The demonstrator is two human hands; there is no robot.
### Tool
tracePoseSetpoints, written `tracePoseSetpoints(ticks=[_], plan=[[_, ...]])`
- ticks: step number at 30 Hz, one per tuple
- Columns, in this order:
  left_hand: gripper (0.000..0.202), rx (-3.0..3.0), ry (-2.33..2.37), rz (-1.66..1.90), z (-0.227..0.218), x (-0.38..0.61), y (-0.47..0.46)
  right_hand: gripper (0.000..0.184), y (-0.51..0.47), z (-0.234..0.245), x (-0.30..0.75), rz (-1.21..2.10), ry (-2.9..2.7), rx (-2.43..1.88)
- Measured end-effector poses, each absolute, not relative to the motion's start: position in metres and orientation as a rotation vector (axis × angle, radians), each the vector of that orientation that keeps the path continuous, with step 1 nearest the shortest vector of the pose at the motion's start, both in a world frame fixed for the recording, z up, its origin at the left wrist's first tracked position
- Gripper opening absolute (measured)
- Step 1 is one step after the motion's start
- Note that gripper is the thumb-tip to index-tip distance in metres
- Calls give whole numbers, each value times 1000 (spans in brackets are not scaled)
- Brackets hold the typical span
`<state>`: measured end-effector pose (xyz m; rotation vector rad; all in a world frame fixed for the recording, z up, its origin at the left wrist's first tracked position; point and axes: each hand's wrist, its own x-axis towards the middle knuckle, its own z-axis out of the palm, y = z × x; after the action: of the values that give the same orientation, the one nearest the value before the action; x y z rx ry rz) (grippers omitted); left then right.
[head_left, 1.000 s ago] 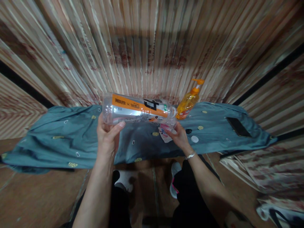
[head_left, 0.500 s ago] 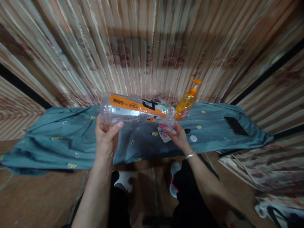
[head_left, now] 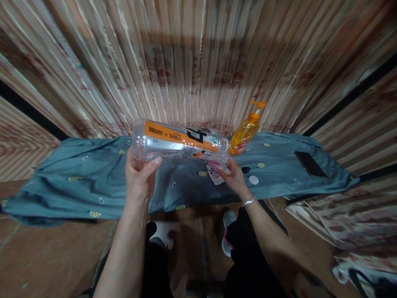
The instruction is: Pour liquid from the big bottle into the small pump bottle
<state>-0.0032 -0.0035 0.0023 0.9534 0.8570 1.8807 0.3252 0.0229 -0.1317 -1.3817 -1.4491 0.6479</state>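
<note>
A large clear plastic bottle (head_left: 181, 142) with an orange and silver label lies nearly level above the cloth, its neck toward the right. My left hand (head_left: 139, 176) is closed around its base end from below, thumb along the near side. At the neck, my right hand (head_left: 234, 177) pinches a small clear plastic object (head_left: 221, 157), whose kind I cannot make out. It meets or overlaps the bottle's mouth. Just below the fingers shows a pink-and-white item (head_left: 214, 174), partly covered. Right behind the neck stands an orange pump bottle (head_left: 245, 133), tilted in view.
A teal patterned cloth (head_left: 77, 178) covers the narrow table. On it lie a white round cap (head_left: 253, 180), a small black object (head_left: 246, 170) and a dark phone (head_left: 310, 164). A pleated curtain (head_left: 192, 62) hangs close behind, with dark poles at both sides.
Both hands and the large bottle hold almost the same pose. The view has shifted very slightly; nothing has been taken up or let go.
</note>
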Motion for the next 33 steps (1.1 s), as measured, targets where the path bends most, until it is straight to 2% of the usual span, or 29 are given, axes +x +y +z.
tracePoseSetpoints(ticks=[18, 33], plan=[[68, 934, 857, 1891, 5, -2, -4, 51, 23, -133, 327, 644, -1456, -1394], [72, 965, 823, 1921, 3, 1, -2, 53, 22, -128, 330, 617, -1468, -1416]])
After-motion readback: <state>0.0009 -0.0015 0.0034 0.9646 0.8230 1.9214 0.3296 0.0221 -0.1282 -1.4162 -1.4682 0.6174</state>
